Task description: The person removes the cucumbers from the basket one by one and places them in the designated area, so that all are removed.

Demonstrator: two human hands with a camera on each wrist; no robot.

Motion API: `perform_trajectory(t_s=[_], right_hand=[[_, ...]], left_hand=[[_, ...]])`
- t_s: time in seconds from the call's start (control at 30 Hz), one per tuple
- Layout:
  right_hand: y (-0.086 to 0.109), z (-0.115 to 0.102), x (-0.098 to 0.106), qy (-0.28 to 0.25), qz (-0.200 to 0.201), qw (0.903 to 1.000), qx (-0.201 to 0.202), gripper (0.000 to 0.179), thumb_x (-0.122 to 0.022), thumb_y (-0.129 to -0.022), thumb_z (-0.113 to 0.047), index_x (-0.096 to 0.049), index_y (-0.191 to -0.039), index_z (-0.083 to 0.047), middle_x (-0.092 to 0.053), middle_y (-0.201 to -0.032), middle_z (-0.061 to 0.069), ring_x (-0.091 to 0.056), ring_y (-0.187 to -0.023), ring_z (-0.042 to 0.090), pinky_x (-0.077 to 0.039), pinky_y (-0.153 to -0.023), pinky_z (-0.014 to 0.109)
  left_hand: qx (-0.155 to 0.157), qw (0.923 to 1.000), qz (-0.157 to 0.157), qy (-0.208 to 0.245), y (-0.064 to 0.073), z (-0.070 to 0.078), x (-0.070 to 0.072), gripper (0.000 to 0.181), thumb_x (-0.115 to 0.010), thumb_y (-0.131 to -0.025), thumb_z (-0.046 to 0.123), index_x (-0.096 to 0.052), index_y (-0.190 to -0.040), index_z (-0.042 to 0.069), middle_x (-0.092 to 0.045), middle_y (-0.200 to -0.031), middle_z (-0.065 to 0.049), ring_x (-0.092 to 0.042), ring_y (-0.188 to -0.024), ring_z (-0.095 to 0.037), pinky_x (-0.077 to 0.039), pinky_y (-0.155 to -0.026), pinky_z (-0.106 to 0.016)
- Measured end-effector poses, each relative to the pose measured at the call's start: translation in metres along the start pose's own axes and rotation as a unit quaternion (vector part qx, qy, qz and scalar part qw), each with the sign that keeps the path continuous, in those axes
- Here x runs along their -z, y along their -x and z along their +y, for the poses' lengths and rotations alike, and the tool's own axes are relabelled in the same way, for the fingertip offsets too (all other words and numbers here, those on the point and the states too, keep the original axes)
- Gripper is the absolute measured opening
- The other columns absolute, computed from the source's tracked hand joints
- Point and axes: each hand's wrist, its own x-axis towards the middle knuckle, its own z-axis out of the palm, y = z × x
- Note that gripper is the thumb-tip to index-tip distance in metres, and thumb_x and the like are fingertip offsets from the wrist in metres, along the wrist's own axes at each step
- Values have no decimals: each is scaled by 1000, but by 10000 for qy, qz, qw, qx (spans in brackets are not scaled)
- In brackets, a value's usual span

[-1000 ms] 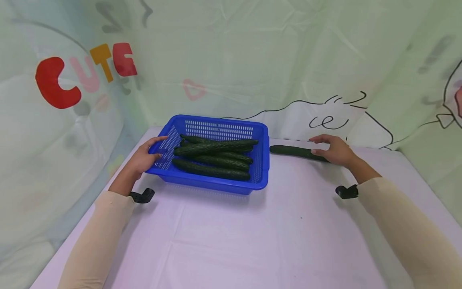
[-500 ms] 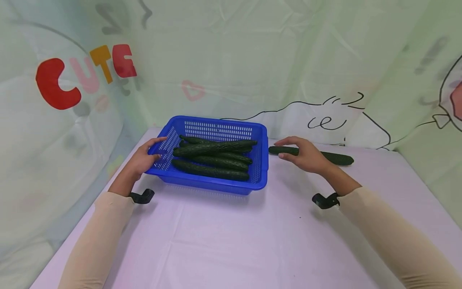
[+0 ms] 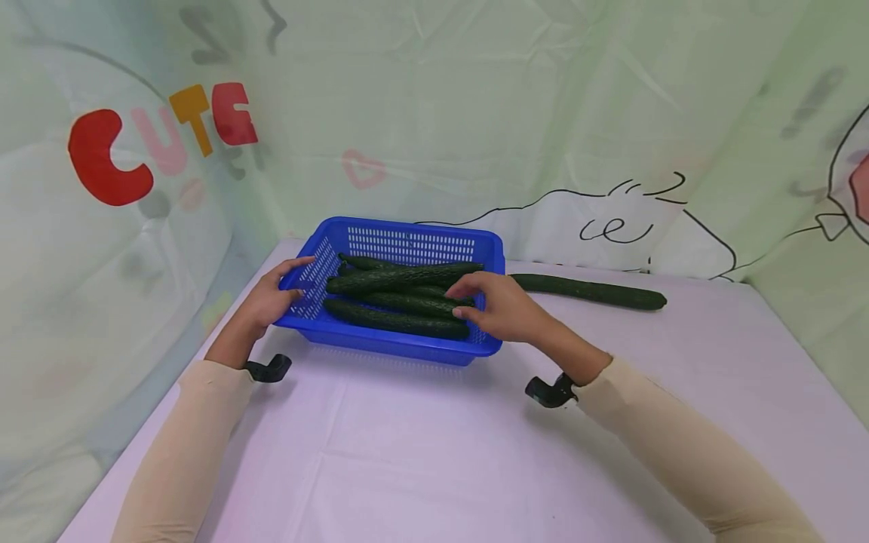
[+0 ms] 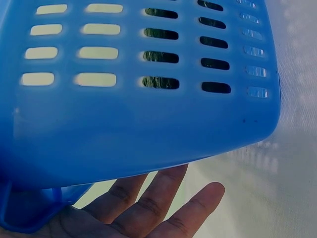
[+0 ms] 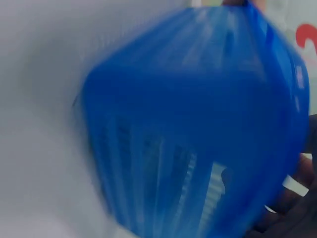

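Note:
Several dark green cucumbers (image 3: 400, 279) lie piled in a blue perforated plastic basket (image 3: 380, 343). My left hand (image 3: 268, 298) holds the basket's left rim, with index finger and thumb over it; in the left wrist view other fingers (image 4: 161, 191) extend outside below the wall. Over the basket's right end hovers my right hand (image 3: 505, 309), fingers spread above the cucumber ends, holding nothing. The right wrist view is blurred and mostly filled by the basket wall (image 5: 188, 109). One more cucumber (image 3: 597, 292) lies on the table right of the basket, its left end partly hidden.
A pale cloth (image 3: 407, 452) covers the table. Curtains with printed letters and drawings (image 3: 421, 113) enclose the back and sides. Each wrist carries a small black camera mount (image 3: 551, 392).
My right hand has moved left, from above the loose cucumber to above the basket's right end. That cucumber stays on the table. My left hand and the basket have hardly moved.

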Motion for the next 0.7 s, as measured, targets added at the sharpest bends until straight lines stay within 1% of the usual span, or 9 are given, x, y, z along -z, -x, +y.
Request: perform_trajectory(t_s=[0.1,0.2,0.3,0.5,0.6,0.7], right_hand=[[-6,-9,-11,-46,-271,9996,-48,28,-71,-90,-13,-68,-116,-7,-70,-114,12,-66,-109,30,-54,-94,47],[-13,-14,-19,31,-545,9980,-329,31,-71,-90,-15,-67,-120,-7,-70,-116,14,-65,-110,31,-54,-95,46],[-21,-15,-25,159,-734,9954,-588,34,-71,-90,-16,-65,-122,-5,-69,-118,16,-65,-112,31,-54,-95,45],[-34,-13,-35,243,-900,9925,-789,36,-72,-88,-15,-66,-122,-6,-70,-118,16,-66,-111,28,-54,-95,44],[-38,-12,-41,384,-941,9910,-866,36,-73,-87,-15,-67,-122,-7,-71,-115,15,-66,-108,27,-54,-96,43],[-42,-13,-46,585,-930,9900,-888,36,-74,-87,-15,-67,-121,-7,-71,-110,13,-66,-102,24,-54,-94,42]], left_hand=[[5,10000,5,5,0,1,0,65,-43,-97,2,-31,-155,29,-13,-165,-19,-28,-143,-52,-39,-106,-63],[-2,10000,-2,-7,0,2,-1,65,-43,-97,2,-31,-155,29,-13,-165,-19,-27,-143,-52,-38,-107,-63],[-22,10000,-2,-30,-1,2,-2,65,-43,-97,2,-31,-155,28,-13,-165,-19,-27,-144,-52,-37,-108,-63],[-61,10000,24,-59,0,1,-2,65,-42,-97,1,-30,-155,28,-13,-165,-19,-27,-144,-52,-36,-109,-64],[-42,10000,-4,-57,1,1,-2,65,-42,-97,2,-30,-155,28,-12,-165,-19,-26,-144,-52,-35,-110,-64],[-36,10000,-6,-74,1,1,0,65,-42,-97,2,-30,-155,29,-12,-165,-19,-26,-144,-52,-36,-109,-64]])
